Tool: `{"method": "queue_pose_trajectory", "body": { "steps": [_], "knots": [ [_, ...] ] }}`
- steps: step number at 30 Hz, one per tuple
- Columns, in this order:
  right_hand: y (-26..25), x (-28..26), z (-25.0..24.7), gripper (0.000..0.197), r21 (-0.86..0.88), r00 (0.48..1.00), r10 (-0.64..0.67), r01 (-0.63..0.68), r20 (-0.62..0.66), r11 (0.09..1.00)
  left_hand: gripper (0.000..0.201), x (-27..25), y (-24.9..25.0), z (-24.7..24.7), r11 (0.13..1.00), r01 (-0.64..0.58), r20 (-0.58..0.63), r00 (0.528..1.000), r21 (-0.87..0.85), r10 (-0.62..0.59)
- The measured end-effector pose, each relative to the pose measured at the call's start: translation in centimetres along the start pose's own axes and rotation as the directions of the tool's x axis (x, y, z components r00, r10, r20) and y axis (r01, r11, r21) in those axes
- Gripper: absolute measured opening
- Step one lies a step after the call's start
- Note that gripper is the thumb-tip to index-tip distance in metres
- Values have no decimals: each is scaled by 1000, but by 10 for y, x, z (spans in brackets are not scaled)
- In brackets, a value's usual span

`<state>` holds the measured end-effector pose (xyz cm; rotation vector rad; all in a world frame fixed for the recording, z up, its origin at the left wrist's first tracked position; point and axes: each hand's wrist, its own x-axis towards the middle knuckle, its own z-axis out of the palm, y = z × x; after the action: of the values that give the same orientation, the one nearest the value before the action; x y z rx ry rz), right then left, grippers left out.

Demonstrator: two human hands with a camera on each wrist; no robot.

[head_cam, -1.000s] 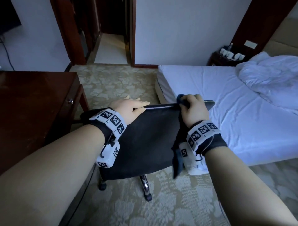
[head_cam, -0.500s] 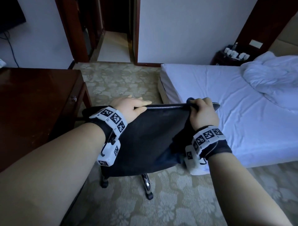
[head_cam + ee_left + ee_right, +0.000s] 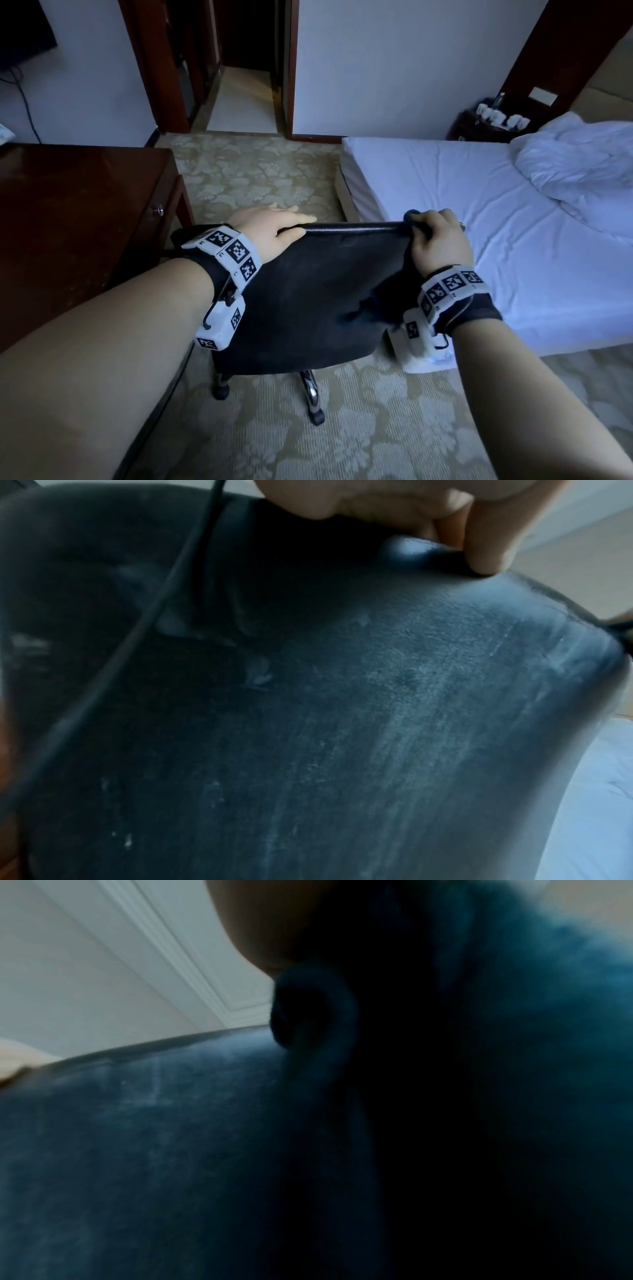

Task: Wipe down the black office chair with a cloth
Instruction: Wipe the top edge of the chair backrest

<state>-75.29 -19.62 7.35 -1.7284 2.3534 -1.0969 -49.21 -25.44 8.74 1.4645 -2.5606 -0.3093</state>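
The black office chair (image 3: 318, 291) stands in the middle of the head view with its backrest toward me. My left hand (image 3: 274, 228) holds the left part of the backrest's top edge, fingers laid over it and thumb (image 3: 489, 534) pressing the near face of the backrest (image 3: 342, 723). My right hand (image 3: 435, 236) grips a dark blue cloth (image 3: 411, 216) bunched over the right end of that edge. The cloth's tail hangs down in front of the backrest (image 3: 370, 308). In the right wrist view the cloth (image 3: 479, 1069) fills the right half, beside the backrest (image 3: 137, 1150).
A dark wooden desk (image 3: 68, 222) stands close on the left. A bed with white sheets (image 3: 496, 240) lies on the right. The chair's wheeled base (image 3: 317, 416) rests on patterned carpet (image 3: 342, 445). A doorway (image 3: 246, 96) opens at the back; a nightstand with cups (image 3: 483, 126) is far right.
My right hand has slid the cloth to the right along the backrest's top edge, up to its right end. My left hand has kept its hold in the same place.
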Motion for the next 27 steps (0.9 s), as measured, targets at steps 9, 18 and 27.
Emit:
{"method": "queue_pose_trajectory", "body": {
  "steps": [9, 18, 27],
  "knots": [
    [-43, -30, 22, 16, 30, 949, -313, 312, 43, 950, 38, 10, 18, -1, 982, 19, 52, 999, -190, -9],
    [24, 10, -8, 17, 64, 988, 155, -154, -7, 986, 38, 13, 33, 11, 995, 29, 20, 999, -100, -27],
    [-13, -12, 3, 17, 48, 977, -200, 196, 81, 979, 32, 36, 60, 8, 986, 14, 11, 1000, -168, -13]
  ]
}}
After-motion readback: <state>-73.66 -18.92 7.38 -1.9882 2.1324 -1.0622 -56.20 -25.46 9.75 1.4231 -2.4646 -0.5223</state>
